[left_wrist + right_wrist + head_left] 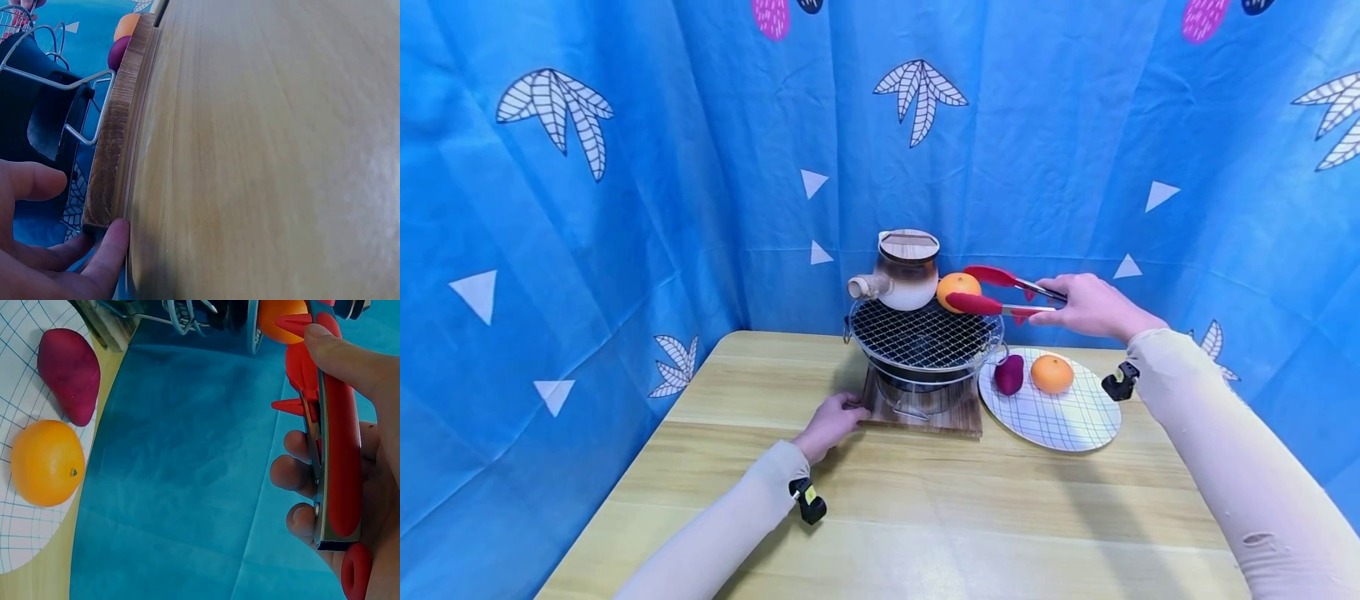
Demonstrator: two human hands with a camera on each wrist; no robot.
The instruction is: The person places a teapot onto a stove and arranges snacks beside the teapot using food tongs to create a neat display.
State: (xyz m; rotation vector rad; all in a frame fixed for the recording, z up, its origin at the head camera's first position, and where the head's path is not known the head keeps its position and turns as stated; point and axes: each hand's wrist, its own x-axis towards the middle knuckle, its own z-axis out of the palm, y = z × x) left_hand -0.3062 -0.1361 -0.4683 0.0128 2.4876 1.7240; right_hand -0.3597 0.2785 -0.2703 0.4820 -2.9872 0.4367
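Observation:
My right hand (1093,306) grips a pair of red-and-metal tongs (340,444). The tong tips are on either side of an orange (958,292) at the right back of the round wire grill (917,333), beside a side-handled clay pot (910,283) with a wooden lid. Whether that orange touches the mesh cannot be told. At the front left corner of the wooden board (925,421) under the grill, my left hand (832,423) holds on with its fingertips (115,240) against the board's end; its thumb (40,181) lies over the top side.
Right of the grill, an oval checked plate (1060,421) carries a purple-red sweet potato (1009,375) and a second orange (1052,374). Metal loop handles stick out from the grill's sides. A blue printed curtain (1037,150) hangs behind and left of the wooden table (925,517).

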